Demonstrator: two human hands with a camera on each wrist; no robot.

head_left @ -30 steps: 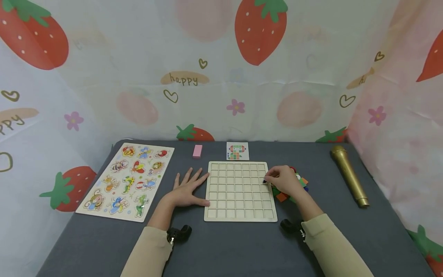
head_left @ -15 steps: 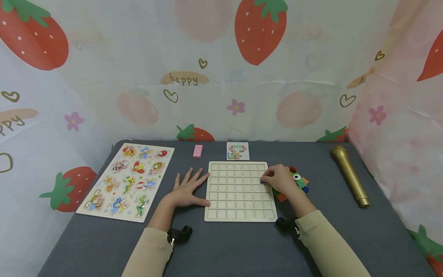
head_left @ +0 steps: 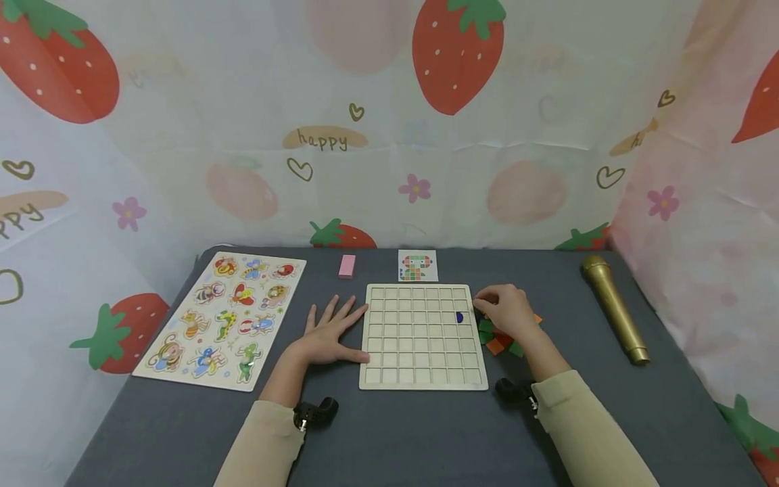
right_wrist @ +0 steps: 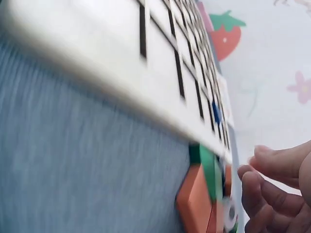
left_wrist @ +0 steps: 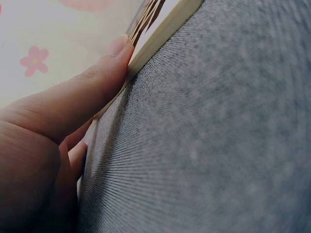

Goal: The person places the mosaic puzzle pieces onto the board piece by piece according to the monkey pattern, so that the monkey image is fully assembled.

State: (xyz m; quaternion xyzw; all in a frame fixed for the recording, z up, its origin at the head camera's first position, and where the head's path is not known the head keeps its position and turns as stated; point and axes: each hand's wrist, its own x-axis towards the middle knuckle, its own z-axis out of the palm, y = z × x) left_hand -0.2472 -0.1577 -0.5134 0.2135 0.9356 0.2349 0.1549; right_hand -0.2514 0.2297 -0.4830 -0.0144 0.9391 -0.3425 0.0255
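A wooden grid board [head_left: 421,390] lies in the middle of the table. One dark blue half-round piece [head_left: 459,317] sits in a cell near its right side. My left hand [head_left: 328,338] is spread flat with straight fingers; its thumb [left_wrist: 92,92] touches the board's left edge. My right hand [head_left: 505,310] hovers by the board's right edge, over a pile of small coloured pieces [head_left: 498,343], partly hiding them. In the right wrist view, its fingers bend loosely and thumb and index tips hold nothing. Orange [right_wrist: 195,200] and green pieces [right_wrist: 208,167] show below that hand.
A small printed pattern card [head_left: 417,266] and a pink block [head_left: 347,266] lie behind the board. On the left is a sheet of insect pictures [head_left: 226,318]. A gold cylinder [head_left: 615,310] lies at the far right. Strawberry-print cloth hangs behind.
My right hand has placed the blue half-round piece on the board, let it go and drawn back right to the pile. The left hand stays still.
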